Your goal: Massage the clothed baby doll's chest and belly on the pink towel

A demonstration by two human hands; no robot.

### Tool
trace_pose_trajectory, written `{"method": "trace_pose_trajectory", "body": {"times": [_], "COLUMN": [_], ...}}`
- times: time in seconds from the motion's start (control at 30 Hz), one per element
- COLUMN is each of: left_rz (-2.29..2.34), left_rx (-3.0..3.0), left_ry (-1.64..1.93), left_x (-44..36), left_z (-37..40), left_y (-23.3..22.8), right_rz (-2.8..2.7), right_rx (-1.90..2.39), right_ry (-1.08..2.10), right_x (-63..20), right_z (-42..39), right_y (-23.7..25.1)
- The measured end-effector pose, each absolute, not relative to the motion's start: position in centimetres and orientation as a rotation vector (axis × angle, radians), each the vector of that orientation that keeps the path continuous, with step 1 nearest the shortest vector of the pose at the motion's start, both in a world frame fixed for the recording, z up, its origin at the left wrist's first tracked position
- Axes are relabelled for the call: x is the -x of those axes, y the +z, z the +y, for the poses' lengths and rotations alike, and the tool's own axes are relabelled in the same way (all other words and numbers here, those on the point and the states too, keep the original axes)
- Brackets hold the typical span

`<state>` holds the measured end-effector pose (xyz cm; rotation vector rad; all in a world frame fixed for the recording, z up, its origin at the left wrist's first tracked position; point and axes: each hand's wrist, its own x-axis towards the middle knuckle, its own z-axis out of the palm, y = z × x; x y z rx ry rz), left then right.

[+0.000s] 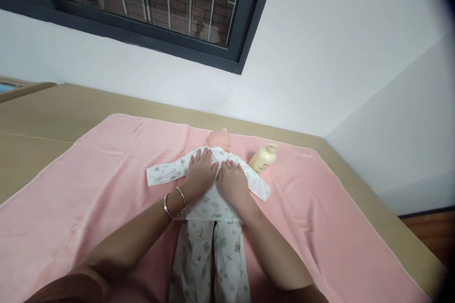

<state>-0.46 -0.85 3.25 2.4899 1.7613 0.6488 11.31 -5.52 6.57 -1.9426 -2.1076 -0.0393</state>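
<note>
A white baby top [209, 201] with small printed figures lies spread on a pink blanket [117, 175], its sleeves stretched out to both sides. My left hand [202, 170], with a silver bangle at its wrist, rests palm down on the chest of the top, fingers extended. Beside it, my right hand [232, 181] lies on the other side of the chest, its fingers slightly bent and holding nothing. Matching baby trousers [231, 255] extend below the top towards me. At the collar sits a rounded pink thing [218, 139], perhaps a small cap; I cannot tell.
A cream bottle [263, 158] leans or lies by the right-hand sleeve. Under the blanket is a wooden surface [88, 99] that meets a white wall [284, 90]. A dark-framed window [238, 59] with bars is above.
</note>
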Motion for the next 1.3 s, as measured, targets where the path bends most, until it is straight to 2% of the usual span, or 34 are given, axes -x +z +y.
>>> {"method": "trace_pose_trajectory", "body": {"times": [0.23,0.43,0.73,0.87,1.13,1.3], "left_rz": [1.752,1.747,1.718,1.707,1.641,1.696], "left_rx": [-2.474,-2.506,-2.67,-2.626,-2.57,-2.544], "left_ry": [0.759,0.785,0.49,0.522,0.631,0.594], "left_x": [0.2,0.2,-0.5,-0.3,2.0,1.2], "left_z": [-0.9,-0.8,-4.6,-4.0,1.3,-0.5], "left_y": [2.7,2.4,4.7,4.7,3.2,4.0], "right_rz": [-1.943,-1.869,-1.941,-1.992,-1.988,-1.944], "right_rx": [1.805,1.74,1.708,1.78,1.985,1.954], "right_ry": [0.214,0.218,0.256,0.18,-0.188,-0.062], "right_x": [-13.5,-13.7,-14.9,-14.1,-10.5,-11.8], "right_z": [-2.5,-1.9,-1.4,-2.1,-5.2,-4.2], "right_y": [4.6,3.0,3.7,4.4,5.2,5.0]}}
